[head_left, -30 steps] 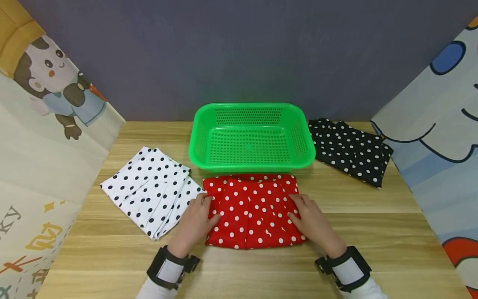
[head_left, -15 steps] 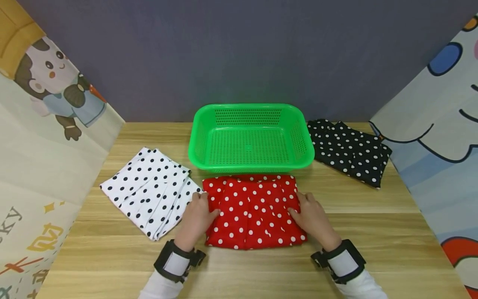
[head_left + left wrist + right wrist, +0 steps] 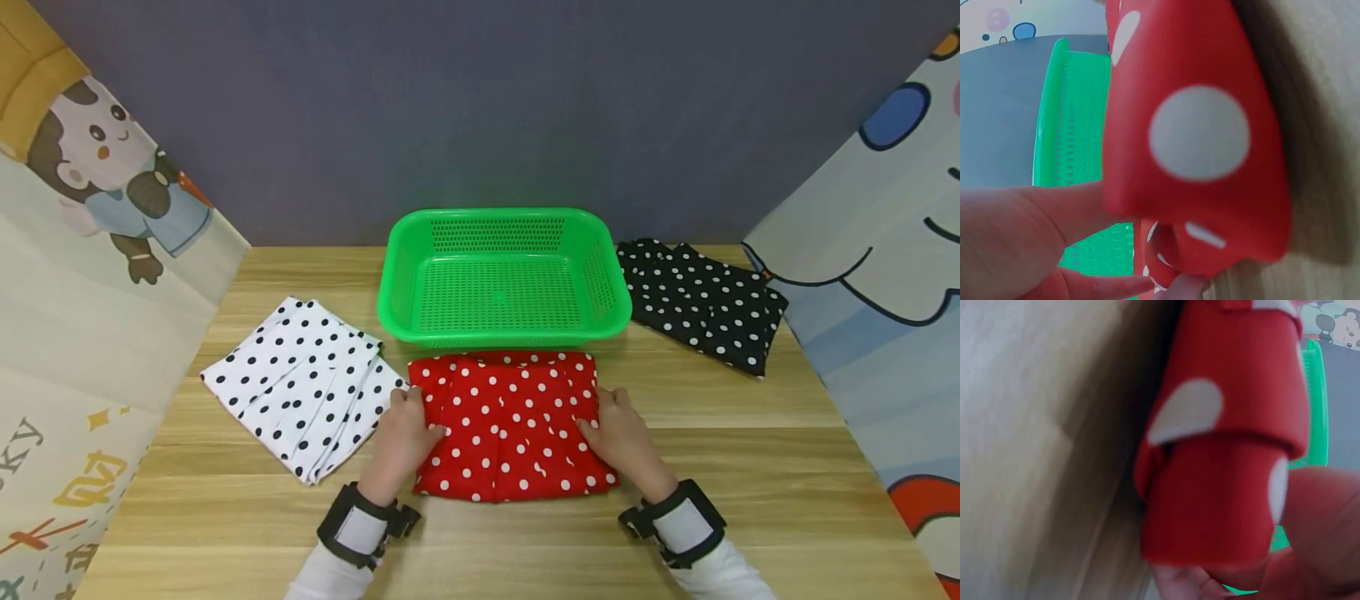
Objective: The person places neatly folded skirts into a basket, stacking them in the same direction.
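Observation:
A folded red cloth with white dots lies on the table in front of the green basket. My left hand grips its left edge, thumb on top and fingers curled under the side. On the opposite edge my right hand holds it the same way. In the left wrist view the folded end of the red cloth rises close to the camera, pinched between thumb and fingers. The right wrist view has stacked layers of the red cloth, with fingertips tucked beneath.
A folded white cloth with black dots lies at the left, close to my left hand. At the back right, a black cloth with white dots lies beside the basket. A dark wall stands behind the table.
Both hands have moved inward and curled their fingers round the side edges of the red cloth, where they earlier rested on top. The cloth has hardly shifted.

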Tool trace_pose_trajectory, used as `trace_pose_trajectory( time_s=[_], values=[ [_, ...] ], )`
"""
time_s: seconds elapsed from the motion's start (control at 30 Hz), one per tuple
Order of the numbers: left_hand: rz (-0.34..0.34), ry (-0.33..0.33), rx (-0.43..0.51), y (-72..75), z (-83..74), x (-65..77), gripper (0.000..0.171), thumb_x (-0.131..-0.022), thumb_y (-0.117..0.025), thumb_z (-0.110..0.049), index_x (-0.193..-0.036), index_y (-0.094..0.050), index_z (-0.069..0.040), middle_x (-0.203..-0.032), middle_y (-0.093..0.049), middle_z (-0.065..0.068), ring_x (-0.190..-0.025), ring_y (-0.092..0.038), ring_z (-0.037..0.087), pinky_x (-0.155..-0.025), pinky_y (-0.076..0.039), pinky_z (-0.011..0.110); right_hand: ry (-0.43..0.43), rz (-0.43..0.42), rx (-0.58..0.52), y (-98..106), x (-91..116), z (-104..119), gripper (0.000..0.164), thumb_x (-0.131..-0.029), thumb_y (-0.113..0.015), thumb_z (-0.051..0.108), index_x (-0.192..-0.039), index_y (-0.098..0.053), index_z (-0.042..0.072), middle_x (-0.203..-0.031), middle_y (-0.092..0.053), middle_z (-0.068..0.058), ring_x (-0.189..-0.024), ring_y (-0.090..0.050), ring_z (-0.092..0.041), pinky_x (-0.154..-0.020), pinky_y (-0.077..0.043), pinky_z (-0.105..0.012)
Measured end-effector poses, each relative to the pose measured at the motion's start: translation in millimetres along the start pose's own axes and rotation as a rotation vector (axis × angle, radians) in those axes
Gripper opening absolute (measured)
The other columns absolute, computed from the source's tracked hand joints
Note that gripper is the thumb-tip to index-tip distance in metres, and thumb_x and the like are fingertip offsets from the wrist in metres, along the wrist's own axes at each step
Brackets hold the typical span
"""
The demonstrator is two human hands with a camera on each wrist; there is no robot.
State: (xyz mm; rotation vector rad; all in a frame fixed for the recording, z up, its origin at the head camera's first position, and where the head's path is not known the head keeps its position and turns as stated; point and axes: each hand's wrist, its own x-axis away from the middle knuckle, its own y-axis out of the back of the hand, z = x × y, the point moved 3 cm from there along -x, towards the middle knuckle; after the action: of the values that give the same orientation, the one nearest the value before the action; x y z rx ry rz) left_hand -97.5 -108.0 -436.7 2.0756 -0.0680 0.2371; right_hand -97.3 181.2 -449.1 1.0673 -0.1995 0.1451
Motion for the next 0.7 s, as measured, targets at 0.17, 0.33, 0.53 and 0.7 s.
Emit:
trace_pose_trajectory(
  time_s=[0.17,0.33,0.53,0.7],
  values=[
    [-0.003,0.003,0.026,-4.6,-2.3,-1.2,0.060,-0.072,-0.076,-0.014,-0.120,-0.049,0.008,-0.107,-0.051,0.024,-0.086,-0.057,0.032,-0.067,-0.055,0.042,-0.019,0.013,-0.017,-3.0,-1.1,3.4,0.059,-0.084,-0.063,0.015,-0.130,-0.037,-0.011,-0.110,-0.046,-0.024,-0.088,-0.056,-0.032,-0.073,-0.053,-0.047],
    [-0.016,-0.024,0.023,-6.1,-4.3,-1.4,0.050,-0.073,-0.075,-0.012,-0.115,-0.054,0.006,-0.100,-0.056,0.020,-0.083,-0.057,0.028,-0.066,-0.054,0.038,-0.025,0.008,-0.035,-4.9,-2.5,5.2,0.052,-0.084,-0.063,0.013,-0.125,-0.039,-0.009,-0.113,-0.051,-0.024,-0.092,-0.057,-0.032,-0.077,-0.052,-0.049],
    [-0.040,-0.082,0.001,-4.8,-4.2,-1.2,0.034,-0.074,-0.073,-0.009,-0.103,-0.059,0.003,-0.085,-0.059,0.013,-0.072,-0.054,0.022,-0.058,-0.047,0.031,-0.006,0.000,-0.063,-6.7,-3.5,3.8,0.040,-0.086,-0.061,0.010,-0.118,-0.042,-0.005,-0.106,-0.059,-0.022,-0.082,-0.060,-0.026,-0.069,-0.054,-0.043],
    [-0.023,-0.069,0.046,-3.1,-2.5,-0.5,0.032,-0.076,-0.071,-0.008,-0.105,-0.060,0.002,-0.087,-0.060,0.012,-0.072,-0.054,0.020,-0.058,-0.047,0.029,0.016,-0.030,-0.083,-5.8,-2.4,3.0,0.037,-0.086,-0.059,0.009,-0.117,-0.043,-0.006,-0.107,-0.059,-0.024,-0.081,-0.061,-0.027,-0.068,-0.054,-0.043]
  ],
)
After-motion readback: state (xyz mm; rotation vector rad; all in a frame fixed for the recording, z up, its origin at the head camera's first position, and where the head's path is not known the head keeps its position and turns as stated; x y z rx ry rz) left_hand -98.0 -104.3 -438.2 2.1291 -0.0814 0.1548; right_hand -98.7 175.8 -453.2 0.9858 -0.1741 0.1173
